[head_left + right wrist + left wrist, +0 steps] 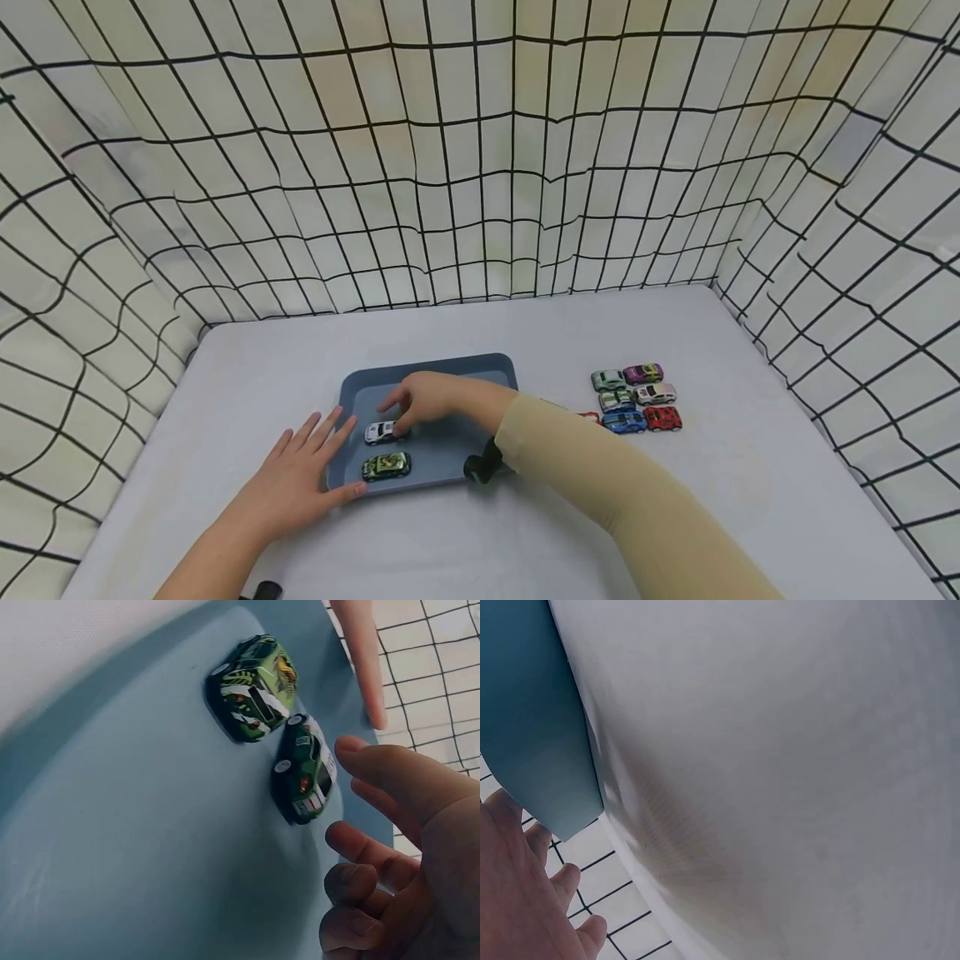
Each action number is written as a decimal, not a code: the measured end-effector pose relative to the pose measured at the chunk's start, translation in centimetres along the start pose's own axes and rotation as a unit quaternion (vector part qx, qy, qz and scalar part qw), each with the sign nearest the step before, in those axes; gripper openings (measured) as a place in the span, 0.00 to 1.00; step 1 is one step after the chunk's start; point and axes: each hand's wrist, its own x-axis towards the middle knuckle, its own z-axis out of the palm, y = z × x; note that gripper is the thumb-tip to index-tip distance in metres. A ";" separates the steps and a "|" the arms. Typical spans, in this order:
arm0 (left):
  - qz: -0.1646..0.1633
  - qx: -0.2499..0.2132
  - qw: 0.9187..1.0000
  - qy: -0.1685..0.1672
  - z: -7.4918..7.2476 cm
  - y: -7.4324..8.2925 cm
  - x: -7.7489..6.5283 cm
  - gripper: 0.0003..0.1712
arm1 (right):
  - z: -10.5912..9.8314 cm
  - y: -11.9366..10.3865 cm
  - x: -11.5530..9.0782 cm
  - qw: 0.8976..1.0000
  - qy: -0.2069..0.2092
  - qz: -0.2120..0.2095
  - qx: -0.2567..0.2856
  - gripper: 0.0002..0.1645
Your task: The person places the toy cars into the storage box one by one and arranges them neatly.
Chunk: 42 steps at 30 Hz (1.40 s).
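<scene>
A blue-grey tray (442, 454) lies on the white table, its outer wall (536, 712) large in the left wrist view. Inside, at its left end, are a white-and-dark-green toy car (381, 432) and, nearer the front edge, a green patterned toy car (386, 466). My right hand (431, 396) is over the tray at the white-and-green car (307, 769), fingers loosely bent and thumb beside it; the right wrist view shows no grip around it. With fingers spread, my left hand (296, 483) rests against the tray's left edge, thumb at the front corner.
Right of the tray stands a group of several toy cars, among them a blue car (624, 422), a red car (663, 418) and a purple car (643, 372). My right sleeve (592, 467) partly covers another red one. Black-grid netting (480, 175) encloses the table.
</scene>
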 end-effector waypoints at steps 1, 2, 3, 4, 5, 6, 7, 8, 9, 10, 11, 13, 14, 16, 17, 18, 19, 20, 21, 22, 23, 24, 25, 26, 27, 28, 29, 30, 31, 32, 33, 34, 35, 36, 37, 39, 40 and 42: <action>-0.002 0.000 1.000 -0.002 0.0 0.0 -0.1 0.62 | -0.1 0.0 -0.1 1.000 0.001 -0.001 0.003 0.29; -0.004 0.000 1.000 -0.004 0.0 0.0 -0.1 0.62 | -0.2 -0.1 -0.2 1.000 0.002 -0.004 0.005 0.28; -0.004 0.000 1.000 -0.002 0.0 0.0 -0.1 0.62 | -0.3 -0.1 -0.4 1.000 0.004 -0.005 0.006 0.28; -0.003 -0.001 1.000 0.000 0.0 0.0 -0.1 0.62 | -0.4 -0.1 -0.5 1.000 0.005 -0.007 0.008 0.28; -0.005 0.000 1.000 -0.001 0.0 0.0 -0.2 0.62 | -0.5 -0.1 -0.6 1.000 0.009 -0.006 0.009 0.28; -0.005 -0.002 1.000 -0.001 0.0 0.1 -0.1 0.62 | -0.5 -0.1 -0.7 1.000 0.012 -0.006 0.008 0.28; -0.005 -0.003 1.000 -0.001 0.0 0.1 -0.1 0.61 | -0.6 -0.1 -0.9 1.000 0.015 -0.005 0.008 0.28; -0.002 -0.003 1.000 0.001 0.0 0.1 -0.1 0.61 | -0.6 0.0 -1.0 1.000 0.018 -0.005 0.007 0.28; -0.002 -0.003 1.000 0.001 0.0 0.1 -0.1 0.61 | -0.7 0.0 -1.1 1.000 0.022 -0.004 0.005 0.28; -0.003 -0.003 1.000 0.000 0.0 0.1 -0.1 0.61 | -0.7 0.0 -1.2 1.000 0.026 -0.003 0.004 0.28; -0.004 -0.003 1.000 -0.002 0.0 0.2 0.0 0.61 | -0.7 0.0 -1.3 1.000 0.030 -0.002 0.001 0.28; -0.003 -0.005 1.000 -0.001 0.0 0.1 0.0 0.61 | -0.8 0.0 -1.7 0.999 0.035 -0.005 -0.005 0.28; -0.003 -0.005 1.000 0.000 0.0 0.1 -0.1 0.61 | -0.9 -0.1 -1.9 0.999 0.038 -0.007 -0.006 0.28; -0.004 -0.004 1.000 -0.001 0.0 0.0 -0.1 0.61 | -1.1 -0.4 -2.4 0.999 0.044 -0.008 -0.009 0.29; -0.004 -0.003 1.000 -0.001 0.1 -0.1 -0.1 0.61 | -1.2 -0.5 -2.7 0.999 0.047 -0.008 -0.011 0.29; -0.004 -0.003 1.000 -0.001 0.0 -0.1 -0.1 0.61 | -1.4 -0.6 -3.1 0.999 0.050 -0.008 -0.010 0.29; -0.005 0.000 1.000 -0.002 0.0 0.0 -0.1 0.61 | -1.5 -0.6 -3.4 0.999 0.053 -0.009 -0.011 0.29; -0.006 0.001 1.000 -0.002 0.0 0.0 -0.1 0.61 | -1.7 -0.5 -3.8 0.998 0.056 -0.010 -0.012 0.29; -0.006 0.001 1.000 0.000 0.0 0.0 -0.1 0.61 | -1.8 -0.3 -4.1 0.998 0.060 -0.009 -0.014 0.29; -0.006 0.001 1.000 0.001 0.0 0.1 -0.1 0.61 | -2.0 -0.2 -4.5 0.998 0.064 -0.010 -0.015 0.29; -0.006 0.001 1.000 0.001 0.0 0.1 -0.1 0.61 | -2.2 0.1 -5.0 0.998 0.067 -0.011 -0.014 0.29; -0.006 0.002 1.000 0.002 -0.1 0.2 -0.2 0.61 | -2.4 0.3 -5.4 0.997 0.069 -0.014 -0.012 0.29; -0.006 0.003 1.000 0.004 0.0 0.2 -0.1 0.61 | -2.6 0.6 -5.8 0.997 0.074 -0.017 -0.010 0.29; -0.007 0.003 1.000 0.004 0.0 0.2 -0.1 0.61 | -2.8 0.8 -6.3 0.997 0.079 -0.019 -0.008 0.29; -0.006 0.004 1.000 0.006 0.0 0.3 -0.1 0.61 | -3.1 1.0 -6.8 0.996 0.085 -0.019 -0.007 0.28; -0.007 0.003 1.000 0.007 0.1 0.2 -0.1 0.61 | -3.3 1.2 -7.2 0.996 0.090 -0.023 -0.006 0.28; -0.007 0.004 1.000 0.007 0.1 0.2 -0.1 0.61 | -3.5 1.4 -7.6 0.995 0.095 -0.026 -0.006 0.27; -0.008 0.004 1.000 0.008 0.1 0.2 -0.2 0.61 | -3.7 1.5 -8.1 0.995 0.101 -0.028 -0.007 0.27; -0.008 0.003 1.000 0.008 0.2 0.2 -0.2 0.61 | -3.9 1.7 -8.6 0.994 0.107 -0.029 -0.010 0.27; -0.008 0.002 1.000 0.009 0.2 0.1 -0.2 0.61 | -4.0 1.9 -9.1 0.993 0.113 -0.029 -0.012 0.26; -0.007 0.002 1.000 0.009 0.2 0.1 -0.2 0.61 | -4.2 2.1 -9.6 0.993 0.117 -0.025 -0.013 0.26; -0.007 0.001 1.000 0.009 0.2 0.1 -0.2 0.61 | -4.3 2.4 -10.1 0.992 0.122 -0.025 -0.013 0.26; -0.007 0.000 1.000 0.009 0.2 0.1 -0.2 0.61 | -4.4 2.7 -10.7 0.992 0.126 -0.021 -0.014 0.25; -0.006 -0.001 1.000 0.010 0.2 0.1 -0.2 0.61 | -4.5 3.1 -11.3 0.991 0.130 -0.015 -0.013 0.25; -0.006 -0.003 1.000 0.010 0.2 0.1 -0.3 0.60 | -4.6 3.5 -11.9 0.991 0.135 -0.010 -0.010 0.25; -0.006 -0.005 1.000 0.010 0.2 0.0 -0.2 0.60 | -4.6 4.4 -13.2 0.990 0.142 -0.001 -0.003 0.25; -0.006 -0.006 1.000 0.010 0.2 0.0 -0.2 0.60 | -4.6 5.0 -13.8 0.990 0.144 0.002 0.000 0.25; -0.007 -0.006 1.000 0.010 0.2 0.0 -0.2 0.60 | -4.6 6.1 -15.0 0.989 0.147 0.009 0.006 0.25</action>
